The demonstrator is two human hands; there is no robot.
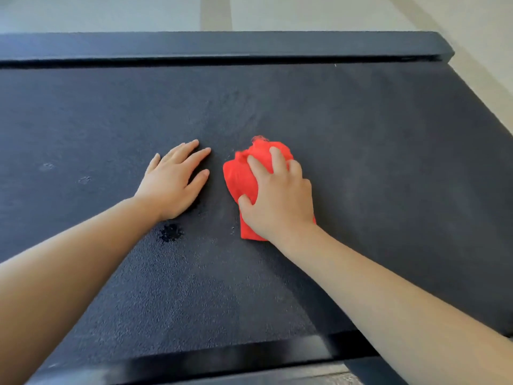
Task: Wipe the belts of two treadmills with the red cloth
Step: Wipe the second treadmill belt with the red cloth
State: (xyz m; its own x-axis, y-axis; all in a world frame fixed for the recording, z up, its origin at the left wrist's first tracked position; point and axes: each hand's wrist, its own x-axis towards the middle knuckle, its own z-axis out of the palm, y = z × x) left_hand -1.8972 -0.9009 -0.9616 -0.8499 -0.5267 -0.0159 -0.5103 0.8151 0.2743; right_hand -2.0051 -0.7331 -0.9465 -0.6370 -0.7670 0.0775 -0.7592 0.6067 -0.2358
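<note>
Pressing cloth (241, 176) to belt (388, 162): right hand (280, 198), fingers (277, 159) clenched round it; cloth lay lengthwise beneath them; left hand (175, 182), flat, released, sat just beside.

Just my left hand (175, 184) and right hand (277, 198) in shot, forearms bare all the way to the frame's bottom corners.
</note>
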